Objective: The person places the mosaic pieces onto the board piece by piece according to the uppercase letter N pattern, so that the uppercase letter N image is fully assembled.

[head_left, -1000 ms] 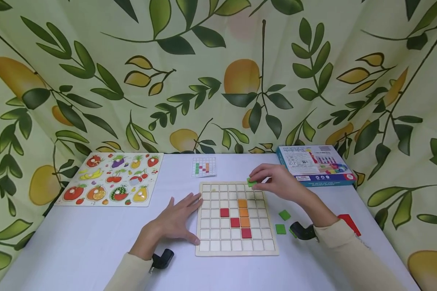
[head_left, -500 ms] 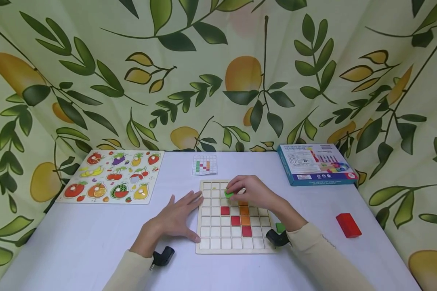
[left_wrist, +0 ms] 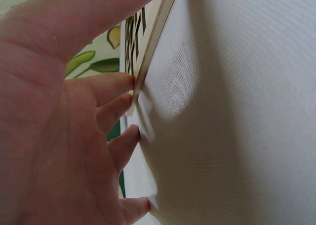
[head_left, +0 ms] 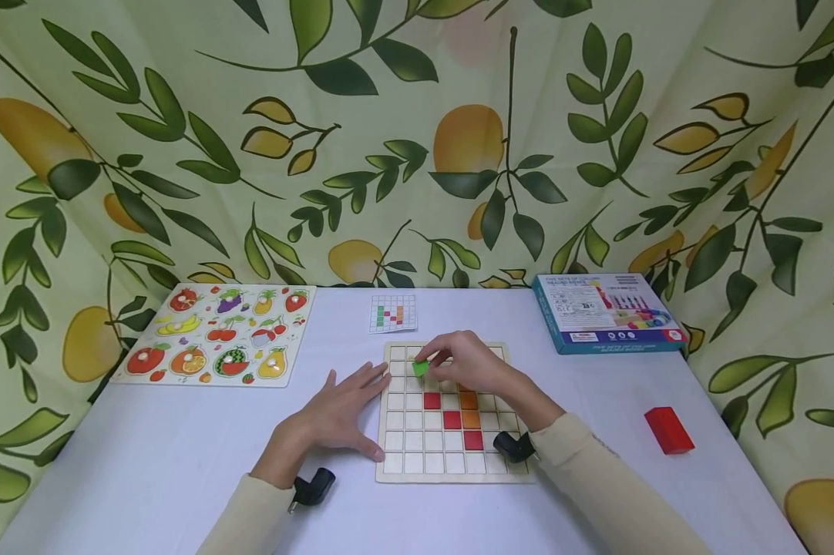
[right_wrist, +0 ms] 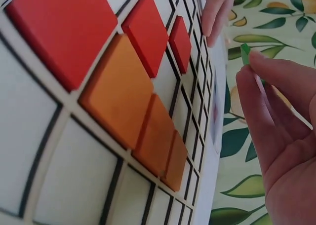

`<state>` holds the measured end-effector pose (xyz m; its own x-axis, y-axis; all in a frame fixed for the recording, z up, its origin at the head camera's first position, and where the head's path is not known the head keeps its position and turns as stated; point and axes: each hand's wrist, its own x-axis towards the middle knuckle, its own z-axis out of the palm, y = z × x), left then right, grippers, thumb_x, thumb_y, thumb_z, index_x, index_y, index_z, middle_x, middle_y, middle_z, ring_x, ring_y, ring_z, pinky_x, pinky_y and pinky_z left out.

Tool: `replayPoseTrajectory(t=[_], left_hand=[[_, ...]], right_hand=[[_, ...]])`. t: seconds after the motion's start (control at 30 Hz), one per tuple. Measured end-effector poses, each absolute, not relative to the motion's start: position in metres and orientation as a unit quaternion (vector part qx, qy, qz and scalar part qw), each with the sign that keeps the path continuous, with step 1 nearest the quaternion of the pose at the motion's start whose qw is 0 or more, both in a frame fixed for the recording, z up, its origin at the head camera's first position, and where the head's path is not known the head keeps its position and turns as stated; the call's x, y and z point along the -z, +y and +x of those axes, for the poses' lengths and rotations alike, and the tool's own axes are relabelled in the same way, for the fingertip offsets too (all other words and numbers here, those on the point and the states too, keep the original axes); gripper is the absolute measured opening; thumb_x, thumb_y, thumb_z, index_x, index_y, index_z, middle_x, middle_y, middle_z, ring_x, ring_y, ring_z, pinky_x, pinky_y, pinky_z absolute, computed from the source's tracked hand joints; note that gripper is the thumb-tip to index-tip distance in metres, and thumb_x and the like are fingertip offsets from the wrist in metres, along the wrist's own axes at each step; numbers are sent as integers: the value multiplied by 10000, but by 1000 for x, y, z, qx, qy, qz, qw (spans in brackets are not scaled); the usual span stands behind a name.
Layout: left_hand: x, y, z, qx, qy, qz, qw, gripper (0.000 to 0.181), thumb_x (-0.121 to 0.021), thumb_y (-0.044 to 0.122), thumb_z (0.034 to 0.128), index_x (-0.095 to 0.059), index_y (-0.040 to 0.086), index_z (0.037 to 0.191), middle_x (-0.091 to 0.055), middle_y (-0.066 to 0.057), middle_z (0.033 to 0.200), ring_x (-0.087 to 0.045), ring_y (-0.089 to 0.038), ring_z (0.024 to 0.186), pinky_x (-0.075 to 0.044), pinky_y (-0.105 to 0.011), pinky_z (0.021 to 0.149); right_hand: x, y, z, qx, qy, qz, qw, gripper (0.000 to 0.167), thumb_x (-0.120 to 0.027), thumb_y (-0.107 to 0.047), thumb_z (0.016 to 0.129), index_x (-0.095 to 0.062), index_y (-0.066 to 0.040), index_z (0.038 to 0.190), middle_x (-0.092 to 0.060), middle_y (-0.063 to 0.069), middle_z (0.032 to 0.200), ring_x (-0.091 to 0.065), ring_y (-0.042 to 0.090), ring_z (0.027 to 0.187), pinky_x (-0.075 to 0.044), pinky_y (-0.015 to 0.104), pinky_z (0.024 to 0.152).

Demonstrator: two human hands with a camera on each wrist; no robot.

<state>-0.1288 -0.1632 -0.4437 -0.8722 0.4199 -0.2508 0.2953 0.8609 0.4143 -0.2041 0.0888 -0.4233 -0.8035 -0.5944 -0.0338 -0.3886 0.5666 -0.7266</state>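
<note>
My right hand (head_left: pixel 469 364) pinches a green square tile (head_left: pixel 420 368) between thumb and fingertips, above the upper left part of the wooden grid board (head_left: pixel 394 442). In the right wrist view the green tile (right_wrist: pixel 245 54) is held away from the board's surface. Three red tiles (right_wrist: pixel 145 33) lie stepped diagonally on the grid, beside a column of orange tiles (right_wrist: pixel 118 92) partly covered by the right hand in the head view. My left hand (head_left: pixel 335 416) is spread flat at the board's left edge, thumb and fingertips touching it; the left wrist view shows fingers (left_wrist: pixel 116 87) against that edge.
Behind the board lies a small card with a coloured grid pattern (head_left: pixel 392 314). A fruit puzzle board (head_left: pixel 209 335) is at the left, a blue box (head_left: pixel 607 314) at the back right, a red block (head_left: pixel 669 430) at the right. My right sleeve crosses the table's right part.
My right hand has carried the green tile leftward from the board's upper right to over its upper left. Its forearm now hides the loose green tiles at the right. The left hand stays still.
</note>
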Motion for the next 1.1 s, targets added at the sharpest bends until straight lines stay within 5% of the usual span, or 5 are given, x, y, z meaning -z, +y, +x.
replayPoseTrajectory(t=[0.27,1.1], left_hand=[[444,-164,-128,-178,951,187,170,1179,-911,598,607,-389,195,1585,-272,32,1713,-181,-268,1620,-93,-737,1246],[443,-162,-128,-179,952,184,169,1164,-913,581,614,-393,200,1582,-277,30,1711,-180,-272,1620,-95,-736,1246]], right_hand=[[434,81,-202,373,868,-291,153,182,-860,-137,814,-807,-157,986,-778,-42,950,-658,63,824,-558,197,783],[442,65,-201,302,899,-287,137,158,-874,-114,793,-829,-116,945,-781,-17,916,-624,42,735,-547,159,691]])
